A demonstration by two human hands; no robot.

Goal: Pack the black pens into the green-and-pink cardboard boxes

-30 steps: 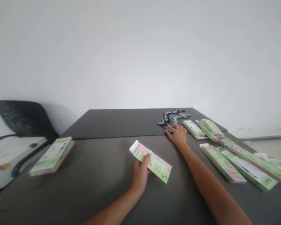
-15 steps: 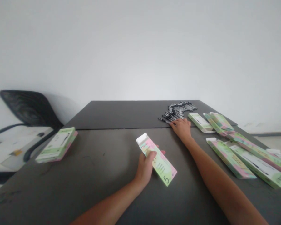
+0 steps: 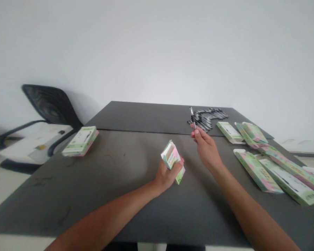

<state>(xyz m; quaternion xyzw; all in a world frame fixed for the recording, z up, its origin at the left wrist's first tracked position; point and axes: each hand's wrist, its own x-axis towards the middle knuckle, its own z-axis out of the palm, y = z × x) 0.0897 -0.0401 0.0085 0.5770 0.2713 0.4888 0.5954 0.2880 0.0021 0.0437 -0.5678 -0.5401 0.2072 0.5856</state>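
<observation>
Cardboard carton (image 3: pixel 170 156), pastel green and pink, open end up: gripped in the left hand (image 3: pixel 167 175), tilted over the dark table (image 3: pixel 94 184); whether it touches the surface is hard to tell. Right hand (image 3: pixel 205 148) raised, pinching a black pen (image 3: pixel 192 118) upright between thumb and fingers, near the heap of black pens (image 3: pixel 206 118). Flat cartons (image 3: pixel 258 170) lie off to the right – another carton (image 3: pixel 80 141) well left.

**Pastel Pink and Green on Dark Grey**

The carton (image 3: pixel 170 157) in the left hand (image 3: pixel 167 175) shows soft pink and mint green patches, with white inside. The pen (image 3: pixel 192 118) in the right hand (image 3: pixel 205 148) is black and silver, like the heaped pens (image 3: pixel 208 118). The loose cartons (image 3: pixel 258 170) repeat the green and pink on the dark grey desk (image 3: pixel 94 195).
</observation>
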